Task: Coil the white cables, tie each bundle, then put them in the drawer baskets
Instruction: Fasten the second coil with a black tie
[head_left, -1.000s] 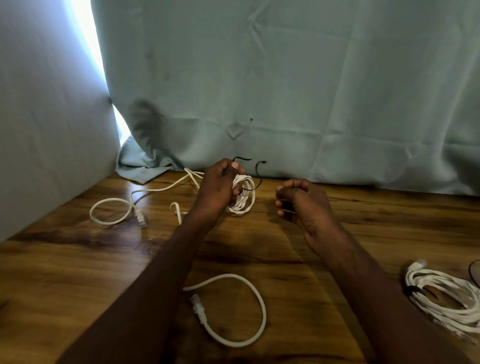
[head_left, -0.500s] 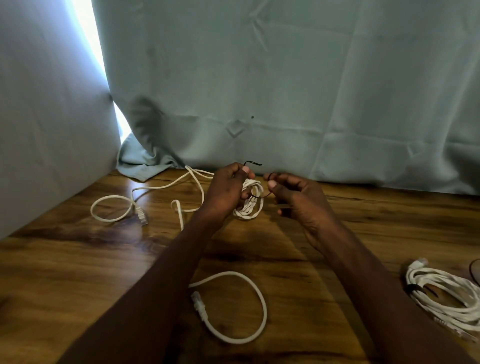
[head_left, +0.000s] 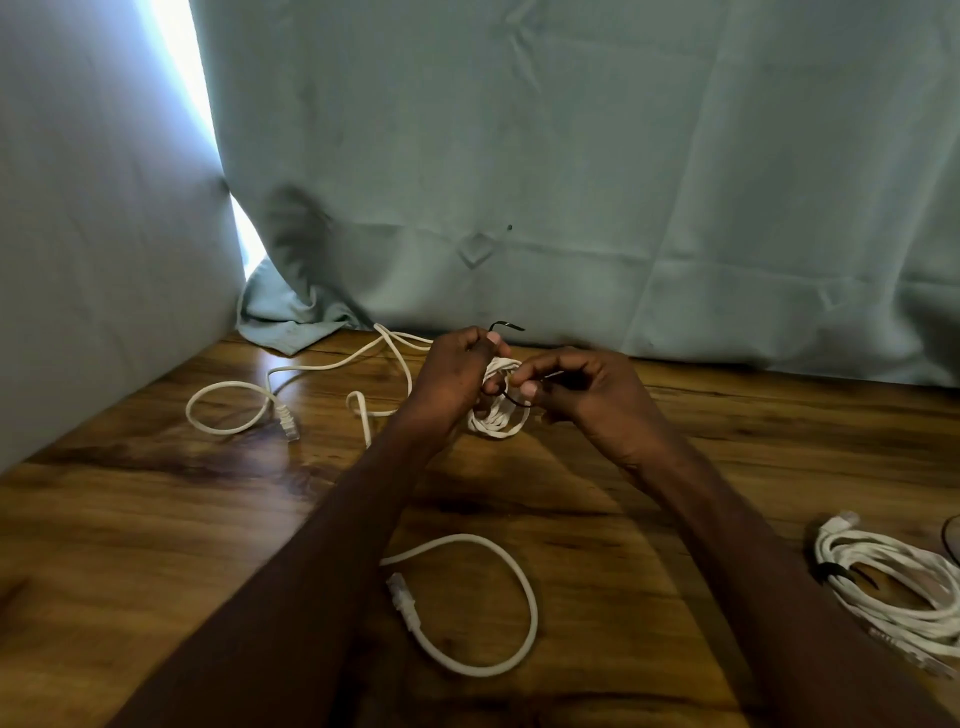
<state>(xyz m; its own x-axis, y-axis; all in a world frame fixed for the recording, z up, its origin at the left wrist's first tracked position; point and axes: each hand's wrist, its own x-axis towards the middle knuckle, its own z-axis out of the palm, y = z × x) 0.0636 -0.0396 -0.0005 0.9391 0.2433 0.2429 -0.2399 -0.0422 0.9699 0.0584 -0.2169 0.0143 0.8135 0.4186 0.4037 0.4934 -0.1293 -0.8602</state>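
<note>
**Inspector:** Start nearest the camera, placing everything against the small white coiled cable bundle (head_left: 496, 410) in the hands.

**Assistant:** Nearest, well in front of that bundle, a loose white cable loop with a clear plug (head_left: 467, 608) lies flat on the brown wood-grain tabletop (head_left: 130, 545). The plug end points toward the left forearm, and the loop is open on its left side. Far to the bundle's right and nearer the camera, a finished white cable coil bound with a black tie (head_left: 893, 582) lies flat, its long axis running from near-right to far-left.

**Inspector:** The hands?

**Assistant:** The left hand (head_left: 452, 374) is curled round the bundle and holds it above the table, the coil hanging down below the fingers. The right hand (head_left: 582, 384) touches the bundle's right side, thumb and forefinger pinching a thin black twist tie (head_left: 506, 397). One tie end sticks up above the left hand, pointing right.

**Inspector:** Further out?

**Assistant:** Left of the bundle, the white trailing cable length (head_left: 270, 405) snakes across the table and ends in a loop with a clear plug. Behind it all hangs a pale green curtain (head_left: 571, 156).

**Inspector:** Containers?

**Assistant:** I cannot tell; no drawer basket shows in this view.
</note>
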